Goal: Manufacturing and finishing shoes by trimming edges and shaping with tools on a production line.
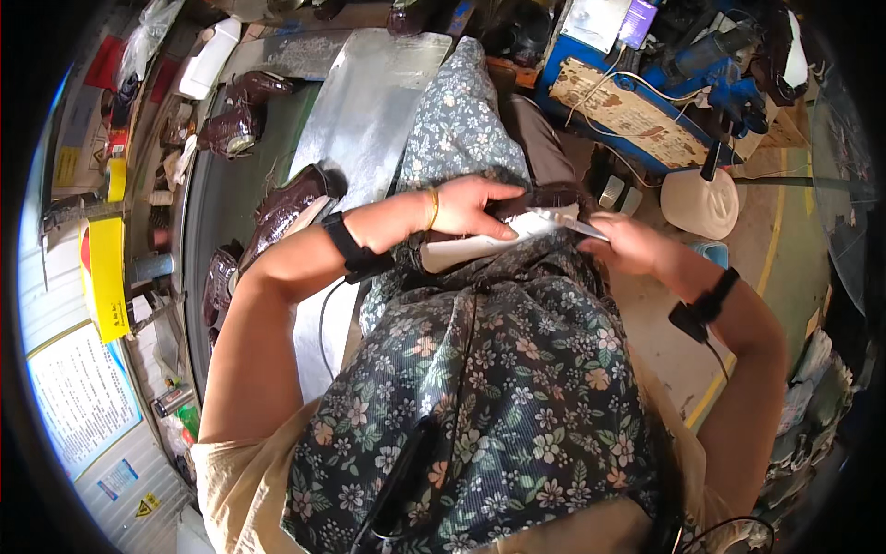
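A dark brown shoe [560, 196] lies across my lap with its pale underside [454, 252] facing up. My left hand [469, 208] is wrapped over it from the left, thumb pressed on the pale surface. My right hand [629, 243] grips a thin metal blade, apparently a knife [585, 227], whose tip end reaches the right part of the shoe. The handle is hidden in my fist. Under the shoe, a dark floral apron [461, 388] covers my lap, and a lighter floral cloth [464, 129] drapes over my leg.
On my left, glossy dark shoes [288, 208] sit along a green belt [263, 171] beside a bare metal sheet [369, 106]. A blue-framed machine [623, 111] with loose wires stands at the far right. Near it are a cream plastic container [699, 205] and a light blue cup [711, 253].
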The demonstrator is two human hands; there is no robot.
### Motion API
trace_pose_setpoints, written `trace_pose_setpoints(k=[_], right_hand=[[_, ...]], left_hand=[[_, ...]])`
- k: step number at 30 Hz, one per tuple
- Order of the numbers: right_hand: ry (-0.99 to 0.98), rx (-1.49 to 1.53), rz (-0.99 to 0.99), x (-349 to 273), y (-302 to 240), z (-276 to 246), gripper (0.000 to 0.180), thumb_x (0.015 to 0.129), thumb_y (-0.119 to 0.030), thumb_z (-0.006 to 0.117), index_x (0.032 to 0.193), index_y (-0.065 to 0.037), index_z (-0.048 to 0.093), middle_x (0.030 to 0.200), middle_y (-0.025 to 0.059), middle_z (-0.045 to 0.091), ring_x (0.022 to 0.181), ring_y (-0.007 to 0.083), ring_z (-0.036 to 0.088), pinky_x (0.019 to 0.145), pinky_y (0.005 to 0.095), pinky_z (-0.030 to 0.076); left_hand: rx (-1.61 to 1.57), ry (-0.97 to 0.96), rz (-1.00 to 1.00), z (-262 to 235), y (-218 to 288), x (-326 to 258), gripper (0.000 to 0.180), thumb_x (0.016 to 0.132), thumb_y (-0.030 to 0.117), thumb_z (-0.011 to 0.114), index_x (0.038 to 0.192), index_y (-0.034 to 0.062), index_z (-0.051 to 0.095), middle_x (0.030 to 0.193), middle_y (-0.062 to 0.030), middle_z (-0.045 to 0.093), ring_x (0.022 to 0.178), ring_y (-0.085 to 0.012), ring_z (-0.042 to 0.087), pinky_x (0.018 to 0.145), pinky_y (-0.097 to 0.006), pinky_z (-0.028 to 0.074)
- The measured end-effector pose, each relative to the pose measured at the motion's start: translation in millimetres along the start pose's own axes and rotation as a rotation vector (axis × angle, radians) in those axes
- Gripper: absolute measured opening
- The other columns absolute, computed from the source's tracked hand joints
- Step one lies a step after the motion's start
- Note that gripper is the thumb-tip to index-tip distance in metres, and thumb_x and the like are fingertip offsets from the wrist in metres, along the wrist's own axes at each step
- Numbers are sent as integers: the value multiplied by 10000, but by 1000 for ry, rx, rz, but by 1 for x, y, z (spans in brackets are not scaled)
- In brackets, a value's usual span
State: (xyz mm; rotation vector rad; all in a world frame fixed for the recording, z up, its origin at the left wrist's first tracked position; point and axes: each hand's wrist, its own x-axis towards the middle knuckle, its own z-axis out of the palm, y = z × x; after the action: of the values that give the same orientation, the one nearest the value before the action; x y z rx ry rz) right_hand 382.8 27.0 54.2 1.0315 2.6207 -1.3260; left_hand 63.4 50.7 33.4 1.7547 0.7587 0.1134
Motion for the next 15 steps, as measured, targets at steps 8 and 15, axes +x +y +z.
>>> trace_pose_setpoints(k=[8,15], right_hand=[[472,-268,-339,21,44,52,184,798,-115,697,892,-57,549,829,119,552,620,346,602,521,434,479],[370,-325,-100,-12,10,53,178,787,-119,687,892,-49,562,928,128,573,811,339,614,682,433,503]], left_hand=[[-430,-93,-38,1,3,2,847,819,422,752,1436,-10,364,1252,-118,535,1143,-191,503,985,-304,404],[-543,-145,-426,7,2,43,488,721,285,845,1076,-4,678,920,-60,675,866,-141,581,765,-273,431]])
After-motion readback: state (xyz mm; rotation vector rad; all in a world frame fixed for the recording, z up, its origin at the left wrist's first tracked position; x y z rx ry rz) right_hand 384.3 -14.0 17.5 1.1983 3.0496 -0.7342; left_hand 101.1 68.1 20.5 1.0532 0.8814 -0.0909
